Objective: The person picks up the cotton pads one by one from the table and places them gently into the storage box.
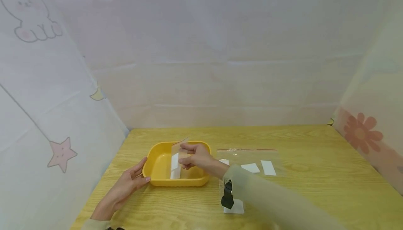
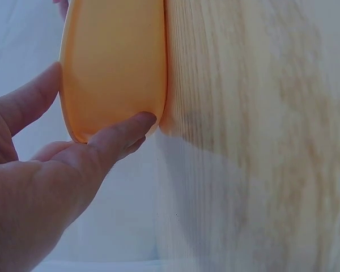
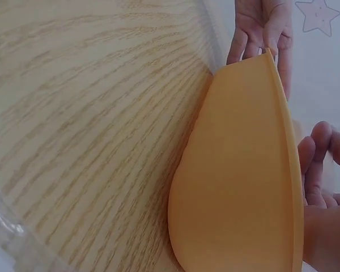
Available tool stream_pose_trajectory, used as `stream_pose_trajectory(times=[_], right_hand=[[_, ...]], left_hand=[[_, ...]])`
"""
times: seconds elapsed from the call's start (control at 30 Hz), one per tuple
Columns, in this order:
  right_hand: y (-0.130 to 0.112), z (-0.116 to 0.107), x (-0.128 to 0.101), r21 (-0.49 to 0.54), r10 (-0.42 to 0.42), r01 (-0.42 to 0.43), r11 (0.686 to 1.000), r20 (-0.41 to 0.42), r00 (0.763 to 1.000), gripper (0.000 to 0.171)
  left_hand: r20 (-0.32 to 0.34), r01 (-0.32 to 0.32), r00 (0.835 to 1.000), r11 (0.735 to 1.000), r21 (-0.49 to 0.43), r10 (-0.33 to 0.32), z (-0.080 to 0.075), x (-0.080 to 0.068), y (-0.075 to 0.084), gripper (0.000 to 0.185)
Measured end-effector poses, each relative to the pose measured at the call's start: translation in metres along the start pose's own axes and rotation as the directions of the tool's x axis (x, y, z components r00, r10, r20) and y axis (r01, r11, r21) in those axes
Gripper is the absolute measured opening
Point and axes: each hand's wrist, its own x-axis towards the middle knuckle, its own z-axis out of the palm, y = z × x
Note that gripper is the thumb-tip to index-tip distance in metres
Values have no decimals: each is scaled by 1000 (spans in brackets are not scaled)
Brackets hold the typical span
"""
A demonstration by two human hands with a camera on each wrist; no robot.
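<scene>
A small clear zip bag [image 1: 175,167] with a red line along its top and white pieces in it stands tilted inside the yellow tub [image 1: 157,177]. My right hand [image 1: 199,158] reaches over the tub's right rim and pinches the bag between thumb and fingers. In the right wrist view, the tub's wall [image 3: 238,170] partly hides that hand [image 3: 323,170], and the bag can hardly be made out. My left hand [image 1: 126,186] touches the tub's left end with fairly straight fingers, its thumb at the near corner; the left wrist view shows this hand [image 2: 73,158] against the outer wall.
Right of the tub, clear bags with a red-lined top edge [image 1: 247,150] lie on the wooden table [image 1: 315,188], with white pieces [image 1: 268,167] in them. Another white piece [image 1: 237,207] lies nearer, partly behind my right wrist strap [image 1: 228,195]. Pale printed sheets [image 1: 220,65] surround the table.
</scene>
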Motion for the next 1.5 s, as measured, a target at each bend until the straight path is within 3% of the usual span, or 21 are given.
stream_pose_trajectory(times=[0.1, 0.2, 0.33, 0.4, 0.47, 0.53, 0.7, 0.77, 0.93, 1.1, 1.2, 1.37, 1.43, 1.5], right_hand=[[0, -1, -1, -80, 23, -21, 997, 26, 999, 71], [-2, -4, -6, -275, 47, -34, 961, 41, 998, 70], [-14, -6, -13, -563, 69, -24, 826, 58, 996, 65], [-23, -7, -17, -654, 59, 3, 757, 73, 996, 59], [-32, -10, -21, -707, 34, 39, 706, 89, 995, 52], [-40, -17, -26, -722, -1, 70, 688, 96, 995, 44], [-54, -48, -48, -710, -76, 130, 692, 107, 991, 34], [-54, -62, -59, -722, -117, 164, 672, 115, 986, 33], [-41, -87, -89, -734, -174, 209, 646, 125, 977, 37], [-15, -95, -122, -751, -155, 186, 634, 112, 981, 48], [1, -97, -142, -796, -99, 124, 593, 81, 992, 60], [20, -101, -164, -874, -103, 104, 474, 62, 993, 72], [25, -102, -170, -883, -128, 116, 454, 64, 990, 73], [29, -103, -175, -884, -141, 115, 453, 56, 988, 74]], left_hand=[[2, 4, 1000, 1000, -8, -4, 1, 1, 1, 86], [19, 1, 1000, 1000, -5, -1, 0, 0, 2, 86], [42, -8, 999, 1000, -4, 8, -1, 0, 1, 86], [50, -11, 999, 1000, -7, 11, -1, 0, 1, 86], [56, -14, 998, 1000, -10, 15, -1, 0, 1, 86], [61, -19, 998, 1000, -10, 20, -1, 0, 1, 86], [60, -26, 998, 1000, -8, 27, 2, 0, 3, 87], [50, -19, 999, 1000, -13, 19, 2, 0, 2, 87], [3, 8, 1000, 1000, -21, -8, 0, -2, 1, 86], [-4, 11, 1000, 1000, -11, -11, -1, -3, 1, 85], [4, 10, 1000, 1000, -2, -10, -1, -3, 1, 86], [18, 8, 1000, 1000, 11, -8, -1, -4, 2, 86], [16, 9, 1000, 1000, 6, -9, 0, -3, 2, 86], [11, 13, 1000, 1000, -1, -13, 0, -3, 2, 86]])
